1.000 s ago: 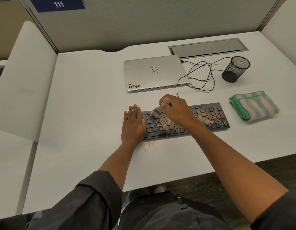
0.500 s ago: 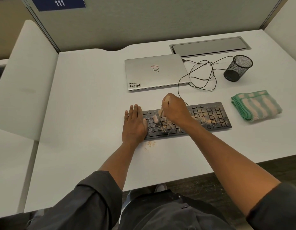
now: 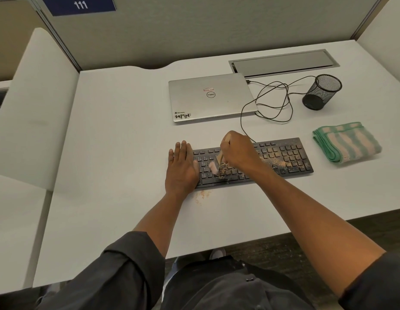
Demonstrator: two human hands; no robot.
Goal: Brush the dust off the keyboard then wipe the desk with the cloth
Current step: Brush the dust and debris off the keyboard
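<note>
A black keyboard (image 3: 282, 156) lies on the white desk (image 3: 118, 157), speckled with tan dust, thickest on its right half. My right hand (image 3: 238, 151) grips a small wooden-handled brush (image 3: 218, 163), its pale bristles down on the keys left of centre. My left hand (image 3: 181, 168) lies flat with straight fingers on the keyboard's left end. A little heap of dust (image 3: 201, 195) sits on the desk just in front of the keyboard. A folded green and peach striped cloth (image 3: 346, 142) lies to the keyboard's right, untouched.
A shut silver laptop (image 3: 211, 98) lies behind the keyboard, with a looped black cable (image 3: 270, 101) beside it. A black mesh pen cup (image 3: 322, 91) stands at the back right. A grey cable hatch (image 3: 284, 63) is set in the desk. Partition walls surround the desk.
My right hand has drawn the brush down the keys from the top row toward the front edge. The left hand has stayed flat on the keyboard's left end.
</note>
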